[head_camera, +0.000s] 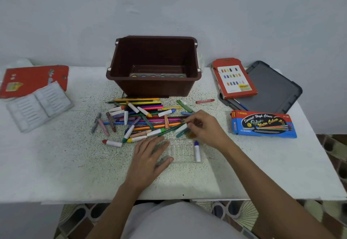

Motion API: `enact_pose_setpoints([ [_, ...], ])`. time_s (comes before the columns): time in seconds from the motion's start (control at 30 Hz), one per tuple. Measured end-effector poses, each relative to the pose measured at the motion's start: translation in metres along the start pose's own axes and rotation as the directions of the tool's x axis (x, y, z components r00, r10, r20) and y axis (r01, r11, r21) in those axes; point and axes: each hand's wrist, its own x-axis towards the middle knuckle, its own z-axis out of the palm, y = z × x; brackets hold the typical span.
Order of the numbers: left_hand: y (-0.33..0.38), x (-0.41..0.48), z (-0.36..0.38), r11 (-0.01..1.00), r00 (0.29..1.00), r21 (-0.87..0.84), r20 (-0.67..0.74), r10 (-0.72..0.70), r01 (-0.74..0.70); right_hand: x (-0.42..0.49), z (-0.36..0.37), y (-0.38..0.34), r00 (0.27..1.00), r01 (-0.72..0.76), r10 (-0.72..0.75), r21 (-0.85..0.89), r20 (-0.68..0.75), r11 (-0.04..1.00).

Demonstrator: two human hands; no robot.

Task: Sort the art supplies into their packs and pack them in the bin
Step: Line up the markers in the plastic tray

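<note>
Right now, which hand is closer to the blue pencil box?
Right. The right hand is in the pile just left of the blue pencil box; the left hand rests farther left.

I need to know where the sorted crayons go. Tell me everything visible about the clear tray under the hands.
The clear tray is thin transparent plastic with moulded grooves, lying flat on the speckled table just in front of the loose pile. One blue-tipped crayon lies in a groove at its right end. The left hand rests on its left part.

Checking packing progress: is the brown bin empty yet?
Not empty. A paint palette with coloured wells lies on the floor of the brown bin.
</note>
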Motion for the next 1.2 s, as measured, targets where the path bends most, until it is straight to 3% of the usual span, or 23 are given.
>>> enact_pose_setpoints([
  [0.3,0.001,0.0,0.0,1.0,1.0,0.025,0.024,-0.014,0.013,-0.012,-0.031,-0.003,0.997,-0.06,0.055,0.101,0.047,0.993],
  [0.43,0.002,0.001,-0.001,0.999,1.0,0.029,0.022,-0.017,0.016,-0.016,-0.03,-0.001,0.996,-0.029,0.04,-0.123,0.083,0.992],
  [0.73,0.005,0.001,-0.002,0.999,1.0,0.044,0.026,-0.016,0.014,-0.024,-0.01,0.006,0.983,0.097,-0.04,-0.323,0.178,0.941],
  [0.87,0.005,0.0,-0.002,0.999,1.0,0.052,0.029,-0.012,0.011,-0.032,0.009,0.01,0.973,0.223,-0.171,-0.436,0.156,0.872],
  [1.2,0.005,0.0,-0.002,0.997,0.999,0.077,0.049,-0.017,0.013,-0.056,0.024,0.031,0.954,0.268,-0.301,-0.51,0.019,0.817],
])
